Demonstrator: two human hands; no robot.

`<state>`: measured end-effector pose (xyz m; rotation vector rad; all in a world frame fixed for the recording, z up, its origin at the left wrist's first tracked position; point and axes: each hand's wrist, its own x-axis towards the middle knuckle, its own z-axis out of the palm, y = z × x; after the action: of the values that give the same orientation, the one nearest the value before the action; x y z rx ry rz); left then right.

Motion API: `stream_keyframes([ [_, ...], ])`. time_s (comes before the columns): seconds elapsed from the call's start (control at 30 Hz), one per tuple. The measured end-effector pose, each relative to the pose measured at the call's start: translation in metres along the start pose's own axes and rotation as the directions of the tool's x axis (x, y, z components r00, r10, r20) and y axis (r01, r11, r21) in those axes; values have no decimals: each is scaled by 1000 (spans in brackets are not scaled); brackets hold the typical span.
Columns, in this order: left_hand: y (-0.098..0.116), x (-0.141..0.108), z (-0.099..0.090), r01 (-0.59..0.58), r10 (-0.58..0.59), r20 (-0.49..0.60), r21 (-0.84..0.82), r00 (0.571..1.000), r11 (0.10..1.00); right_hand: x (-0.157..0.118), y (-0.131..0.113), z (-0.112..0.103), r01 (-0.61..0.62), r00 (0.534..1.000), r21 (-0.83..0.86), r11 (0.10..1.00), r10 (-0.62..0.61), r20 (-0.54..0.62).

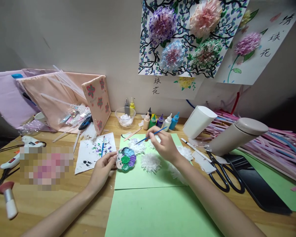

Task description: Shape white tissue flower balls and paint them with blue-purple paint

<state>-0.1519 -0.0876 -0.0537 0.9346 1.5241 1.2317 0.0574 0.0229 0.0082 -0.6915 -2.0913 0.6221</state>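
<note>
My left hand grips the rim of a small round paint palette with blue, purple and green paint in its wells. A thin blue paintbrush is pinched in my right hand. The brush tip points down-left at a white ruffled paper flower with purple-blue marks; whether it touches I cannot tell. Another white paper flower lies nearer to me on the light green paper. More white flowers lie partly hidden behind my right hand and forearm.
Paint bottles and a clear bowl stand near the wall. At left are a paint-stained white sheet with a second brush, a glue gun and a makeup brush. Black scissors, a phone and a tumbler are at right.
</note>
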Motion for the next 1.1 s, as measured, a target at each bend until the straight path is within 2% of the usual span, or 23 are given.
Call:
stream_keyframes([
  [0.07, 0, 0, 0, -2, 2, 3, -2, 1000, 1000, 2, 10, -6, -72, 993, -23, 997, 70, -96],
  [0.13, 0, 0, 0, -4, 4, 3, -6, 1000, 1000, 3, 20, -10, -122, 985, -51, 991, 115, -129],
  [0.27, -2, 0, -2, -7, 8, 25, -30, 1000, 1000, 3, 28, -11, -138, 985, -77, 987, 129, -110],
  [0.5, -7, 3, -3, 8, -8, 22, -29, 1000, 1000, 1, 26, -1, -90, 996, -68, 994, 89, -12],
  [0.7, -5, 3, -3, 0, 0, -1, -8, 1000, 1000, 2, 26, -4, -105, 993, -74, 992, 101, -54],
  [0.9, -6, 3, -2, -9, 9, 3, -1, 1000, 1000, 1, 29, -1, -86, 996, -82, 993, 88, 19],
  [1.1, -5, 3, -2, -5, 5, 14, -13, 1000, 1000, 1, 28, -2, -94, 996, -67, 993, 92, -20],
])
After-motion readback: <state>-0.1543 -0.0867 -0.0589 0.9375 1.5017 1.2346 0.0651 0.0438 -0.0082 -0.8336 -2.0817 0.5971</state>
